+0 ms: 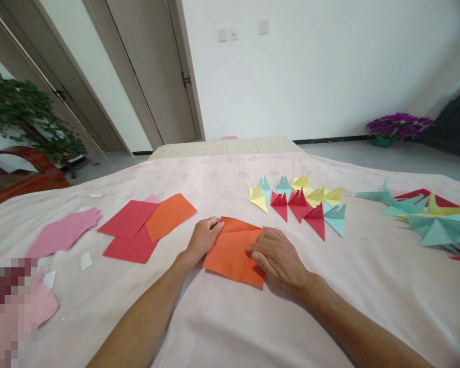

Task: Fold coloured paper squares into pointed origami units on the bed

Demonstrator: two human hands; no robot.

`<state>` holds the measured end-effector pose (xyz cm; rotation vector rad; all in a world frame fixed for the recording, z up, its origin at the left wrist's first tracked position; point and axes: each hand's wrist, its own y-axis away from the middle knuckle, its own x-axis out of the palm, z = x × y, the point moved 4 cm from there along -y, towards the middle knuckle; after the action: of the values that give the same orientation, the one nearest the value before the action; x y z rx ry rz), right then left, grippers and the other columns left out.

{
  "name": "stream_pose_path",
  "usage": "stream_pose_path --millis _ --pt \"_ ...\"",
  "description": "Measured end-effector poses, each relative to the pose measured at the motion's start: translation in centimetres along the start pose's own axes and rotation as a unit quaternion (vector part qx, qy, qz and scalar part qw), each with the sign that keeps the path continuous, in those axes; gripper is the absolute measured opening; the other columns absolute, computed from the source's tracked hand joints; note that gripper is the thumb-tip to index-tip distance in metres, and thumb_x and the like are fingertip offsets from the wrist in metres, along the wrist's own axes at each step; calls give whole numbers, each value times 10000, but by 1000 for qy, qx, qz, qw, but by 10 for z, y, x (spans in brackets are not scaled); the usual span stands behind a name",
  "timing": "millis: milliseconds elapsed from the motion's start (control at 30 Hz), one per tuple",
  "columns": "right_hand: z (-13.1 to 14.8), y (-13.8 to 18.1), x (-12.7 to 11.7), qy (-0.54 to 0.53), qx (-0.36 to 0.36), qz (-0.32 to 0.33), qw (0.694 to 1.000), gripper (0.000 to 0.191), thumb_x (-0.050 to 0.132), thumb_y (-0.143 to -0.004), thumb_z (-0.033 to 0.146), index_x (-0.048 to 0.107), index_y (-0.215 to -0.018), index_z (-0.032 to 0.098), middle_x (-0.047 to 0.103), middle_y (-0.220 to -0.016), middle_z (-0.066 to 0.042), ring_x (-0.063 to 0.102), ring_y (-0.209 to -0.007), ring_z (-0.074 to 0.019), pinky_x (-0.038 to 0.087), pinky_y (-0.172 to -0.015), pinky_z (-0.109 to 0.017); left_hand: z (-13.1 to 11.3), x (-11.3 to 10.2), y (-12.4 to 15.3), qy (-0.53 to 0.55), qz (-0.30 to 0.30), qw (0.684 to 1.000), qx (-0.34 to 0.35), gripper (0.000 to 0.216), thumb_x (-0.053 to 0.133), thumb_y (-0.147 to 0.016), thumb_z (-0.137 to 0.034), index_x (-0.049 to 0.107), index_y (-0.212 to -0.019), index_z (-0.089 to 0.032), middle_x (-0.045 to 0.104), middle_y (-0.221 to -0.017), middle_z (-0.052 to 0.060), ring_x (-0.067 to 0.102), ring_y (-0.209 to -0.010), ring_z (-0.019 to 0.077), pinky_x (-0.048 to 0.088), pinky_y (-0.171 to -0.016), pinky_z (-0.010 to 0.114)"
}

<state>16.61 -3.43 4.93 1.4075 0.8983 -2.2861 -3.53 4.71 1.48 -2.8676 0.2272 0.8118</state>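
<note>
A square sheet of orange origami paper [233,253] lies in front of me, with a faint crease across it and its far edge slightly raised. At its far left corner my left hand [206,236] is closed, the thumb on top of the paper and the other fingers curled behind the edge. My right hand [279,259] grips the right edge, thumb and index finger over the sheet; its other fingertips are partly hidden. Beyond my right hand stand several small folded paper cranes, among them a red crane [316,221], a yellow crane [258,198] and a light blue crane [336,219].
Left of me lie red sheets [128,219], another orange sheet [172,214] and pink sheets [63,232] on the pale pink tablecloth [214,332]. More folded cranes [439,232] are heaped at the far right. A white scrap [86,261] sits near the pink sheets.
</note>
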Motion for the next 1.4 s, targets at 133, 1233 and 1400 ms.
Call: stream_pose_path --millis 133,1233,1400 --pt "-11 6 -1 51 113 15 992 365 456 -963 359 635 -686 205 622 -679 -33 517 -737 -187 330 -764 -346 0 0 -1 25 -3 1000 -7 288 505 -847 -406 570 -682 -179 558 -662 -29 492 -655 143 352 -603 241" --pt "-50 13 13 -163 347 -118 916 434 553 -769 276 643 -1184 189 627 -628 23 573 -546 -166 398 -500 -255 -32 34 39 -344 19 911 226 198 540 -939 -229 623 -1118 -210 642 -1099 75 569 -1000 227 504 -898 383" --pt "-40 9 11 -151 332 -77 928 326 547 -773 251 713 -1053 247 724 -842 -21 649 -716 -202 482 -630 -299 -29 37 38 -367 24 903 222 223 515 -950 -232 612 -1146 -190 635 -1148 82 553 -1005 233 499 -909 389"
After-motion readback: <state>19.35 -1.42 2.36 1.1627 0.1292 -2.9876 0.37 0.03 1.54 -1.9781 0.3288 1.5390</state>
